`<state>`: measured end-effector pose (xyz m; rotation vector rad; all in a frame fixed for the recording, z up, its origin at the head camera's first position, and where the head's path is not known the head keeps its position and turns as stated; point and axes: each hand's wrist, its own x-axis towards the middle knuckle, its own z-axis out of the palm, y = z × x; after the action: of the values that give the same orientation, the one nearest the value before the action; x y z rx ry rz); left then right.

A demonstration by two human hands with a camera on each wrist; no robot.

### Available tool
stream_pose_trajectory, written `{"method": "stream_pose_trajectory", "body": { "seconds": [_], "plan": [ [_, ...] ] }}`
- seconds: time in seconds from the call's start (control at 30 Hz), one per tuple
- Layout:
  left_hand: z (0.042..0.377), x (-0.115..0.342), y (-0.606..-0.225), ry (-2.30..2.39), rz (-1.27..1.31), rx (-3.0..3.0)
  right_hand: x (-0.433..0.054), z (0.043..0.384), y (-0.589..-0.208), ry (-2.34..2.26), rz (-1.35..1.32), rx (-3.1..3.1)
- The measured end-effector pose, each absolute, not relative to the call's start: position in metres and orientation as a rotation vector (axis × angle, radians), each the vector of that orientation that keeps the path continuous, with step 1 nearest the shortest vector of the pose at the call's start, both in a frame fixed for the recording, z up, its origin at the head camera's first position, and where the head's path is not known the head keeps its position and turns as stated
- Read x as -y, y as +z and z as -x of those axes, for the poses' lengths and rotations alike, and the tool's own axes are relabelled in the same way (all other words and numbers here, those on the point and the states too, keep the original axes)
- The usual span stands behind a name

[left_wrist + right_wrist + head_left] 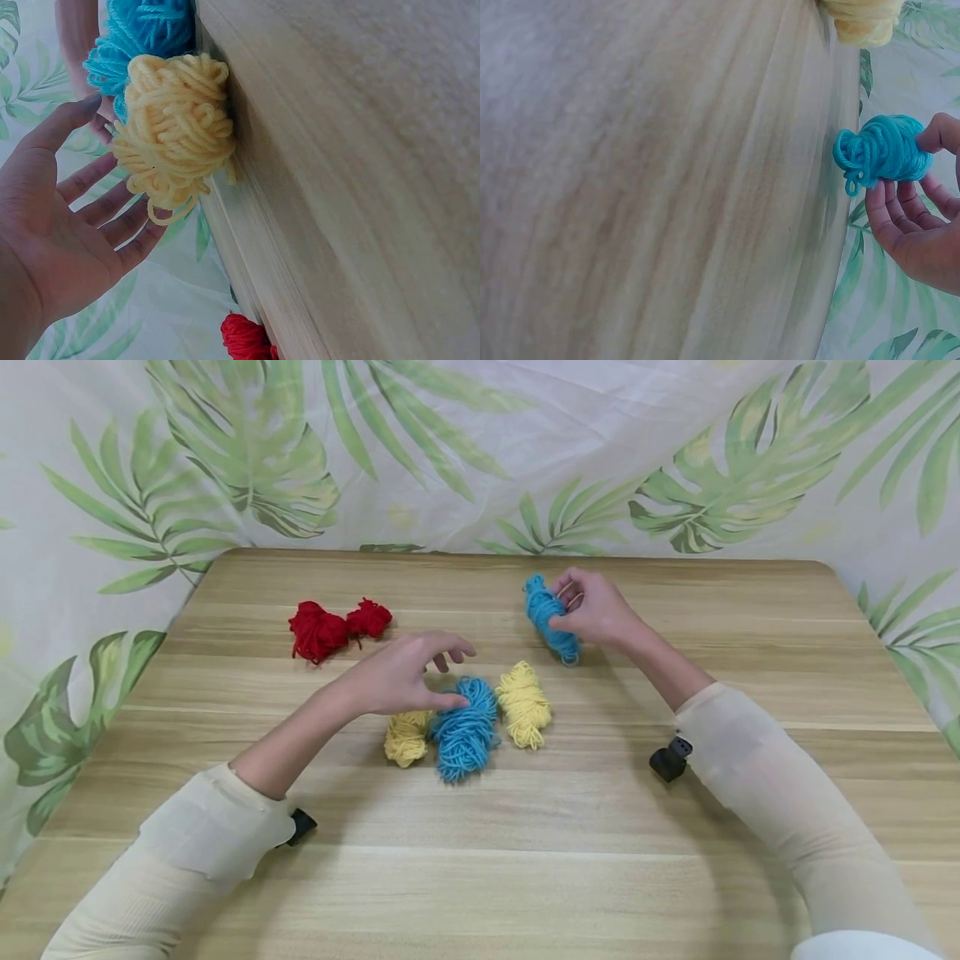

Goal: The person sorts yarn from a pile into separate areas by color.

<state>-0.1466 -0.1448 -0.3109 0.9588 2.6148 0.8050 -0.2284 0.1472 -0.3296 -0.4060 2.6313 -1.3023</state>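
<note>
Near the far side of the table, my right hand (pixel 596 608) grips a small blue yarn bundle (pixel 551 618); in the right wrist view its thumb lies on one side of the yarn and its fingers on the other. My left hand (pixel 397 672) hovers over a larger blue yarn bundle (pixel 467 731), fingers spread and loosely bent, holding nothing. Partly covered by that hand is a yellow yarn bundle (pixel 406 739), seen whole in the left wrist view as a thick wound skein (pixel 176 124). A second yellow bundle (pixel 524 706) lies just right of the larger blue one.
Red yarn (pixel 318 631), pinched in the middle into two lumps, lies at the back left of the wooden table (pixel 525 877). A leaf-patterned cloth (pixel 450 460) hangs behind the table's far edge. Black wrist cameras (pixel 670 760) stick out under both sleeves.
</note>
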Motion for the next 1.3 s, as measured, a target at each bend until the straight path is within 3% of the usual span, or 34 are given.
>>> {"method": "stream_pose_trajectory", "body": {
  "seconds": [1.3],
  "plan": [
    [0.139, 0.142, -0.311, 0.799, -0.992, -2.572, -0.127, 0.262, -0.329, -1.247, 0.263, -2.670]
  ]
}}
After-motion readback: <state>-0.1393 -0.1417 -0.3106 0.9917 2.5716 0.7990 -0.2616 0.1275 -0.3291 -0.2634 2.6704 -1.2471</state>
